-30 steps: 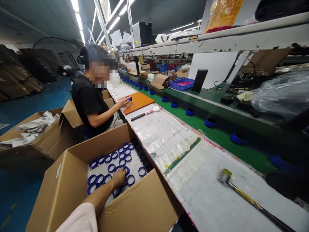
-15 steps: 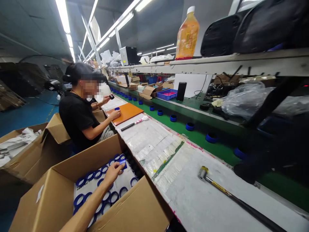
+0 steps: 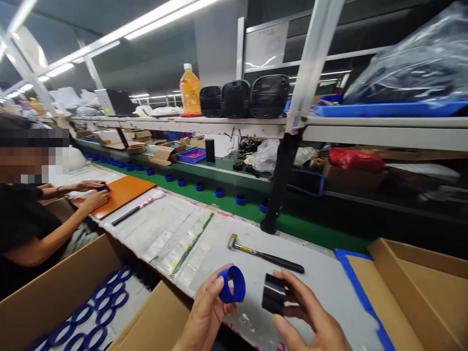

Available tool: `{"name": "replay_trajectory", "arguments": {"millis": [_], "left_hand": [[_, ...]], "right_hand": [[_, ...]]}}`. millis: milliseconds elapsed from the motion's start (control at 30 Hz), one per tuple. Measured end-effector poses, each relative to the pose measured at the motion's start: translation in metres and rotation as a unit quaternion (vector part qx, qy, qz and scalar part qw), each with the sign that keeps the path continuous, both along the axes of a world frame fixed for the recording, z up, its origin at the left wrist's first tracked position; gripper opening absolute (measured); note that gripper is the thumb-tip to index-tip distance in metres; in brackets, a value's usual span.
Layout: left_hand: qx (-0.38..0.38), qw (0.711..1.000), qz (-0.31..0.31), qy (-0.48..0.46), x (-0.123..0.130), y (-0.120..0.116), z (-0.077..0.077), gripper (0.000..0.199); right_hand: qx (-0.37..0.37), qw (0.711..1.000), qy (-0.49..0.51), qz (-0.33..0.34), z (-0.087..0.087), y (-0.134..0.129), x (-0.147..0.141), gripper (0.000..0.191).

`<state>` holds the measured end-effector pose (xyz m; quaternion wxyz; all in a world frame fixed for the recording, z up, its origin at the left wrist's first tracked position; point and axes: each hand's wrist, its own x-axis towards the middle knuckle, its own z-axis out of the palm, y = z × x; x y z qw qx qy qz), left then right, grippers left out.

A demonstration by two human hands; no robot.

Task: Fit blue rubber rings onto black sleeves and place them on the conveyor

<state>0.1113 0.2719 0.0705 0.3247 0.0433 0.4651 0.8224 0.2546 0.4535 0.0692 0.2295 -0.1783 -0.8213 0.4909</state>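
Note:
In my left hand [image 3: 210, 309] is a blue ring [image 3: 239, 284], pinched at its rim between thumb and fingers. My right hand [image 3: 310, 317] grips a short, glossy black cylinder [image 3: 274, 293] from its right side. The ring and the cylinder face each other a small gap apart, above the near edge of the white bench [image 3: 215, 243]. Beyond them on the bench lies a hammer [image 3: 263, 253] with a black handle. To the left, an open cardboard box [image 3: 146, 317] holds several more blue rings [image 3: 106, 312].
On the green conveyor [image 3: 310, 224] stands a row of blue rings [image 3: 219, 192]. A dark post [image 3: 280, 185] rises at its near side. A co-worker [image 3: 29, 219] works at an orange board [image 3: 124, 192] on the left. Cardboard boxes [image 3: 420, 263] sit at the right.
The view has swung right. My left hand has come out of the box with a blue ring and is now over the bench edge. My right hand has come into view with the black cylinder.

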Motion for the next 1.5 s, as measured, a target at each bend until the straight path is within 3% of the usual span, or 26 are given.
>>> {"name": "replay_trajectory", "arguments": {"millis": [167, 433, 600, 767, 867, 967, 1033, 1133, 1233, 1300, 1333, 1400, 1500], "left_hand": [[-0.037, 0.997, -0.056, 0.033, 0.021, 0.023, 0.012, 0.059], [-0.117, 0.978, -0.103, 0.141, 0.021, 0.028, 0.017, 0.065], [-0.132, 0.97, -0.136, 0.149, 0.022, 0.028, 0.014, 0.064], [-0.186, 0.956, -0.142, 0.176, 0.02, 0.037, 0.014, 0.066], [-0.292, 0.903, -0.088, 0.303, 0.02, 0.054, 0.004, 0.065], [-0.365, 0.813, -0.022, 0.452, 0.026, 0.076, -0.017, 0.075], [-0.363, 0.794, -0.012, 0.488, 0.031, 0.088, -0.033, 0.071], [-0.33, 0.801, -0.022, 0.499, 0.032, 0.088, -0.051, 0.052], [-0.292, 0.841, -0.04, 0.454, 0.021, 0.071, -0.057, 0.066], [-0.289, 0.85, 0.0, 0.441, 0.012, 0.06, -0.053, 0.069], [-0.288, 0.837, 0.028, 0.465, 0.008, 0.059, -0.048, 0.066], [-0.281, 0.773, 0.059, 0.566, 0.006, 0.063, -0.034, 0.055], [-0.266, 0.682, 0.012, 0.681, 0.009, 0.079, -0.016, 0.041]], "right_hand": [[0.124, 0.989, 0.081, 0.024, 0.008, -0.008, -0.007, 0.064], [0.272, 0.946, 0.169, 0.04, 0.007, 0.001, 0.006, 0.062], [0.289, 0.941, 0.17, 0.046, -0.002, -0.002, 0.012, 0.062], [0.238, 0.964, 0.098, 0.071, -0.025, 0.007, 0.023, 0.061], [0.211, 0.976, 0.008, 0.043, -0.028, 0.024, 0.024, 0.058], [0.197, 0.979, -0.042, -0.036, -0.013, 0.034, 0.002, 0.057], [0.224, 0.973, -0.053, -0.035, 0.001, 0.03, -0.027, 0.058], [0.301, 0.946, -0.12, 0.009, 0.014, 0.017, -0.075, 0.056], [0.324, 0.929, -0.178, 0.024, 0.011, 0.008, -0.104, 0.057], [0.329, 0.925, -0.186, 0.035, 0.003, 0.008, -0.109, 0.061], [0.336, 0.921, -0.192, 0.046, -0.002, 0.009, -0.11, 0.062], [0.35, 0.911, -0.207, 0.071, -0.011, 0.011, -0.111, 0.06], [0.357, 0.902, -0.228, 0.087, -0.025, 0.014, -0.112, 0.061]]}}
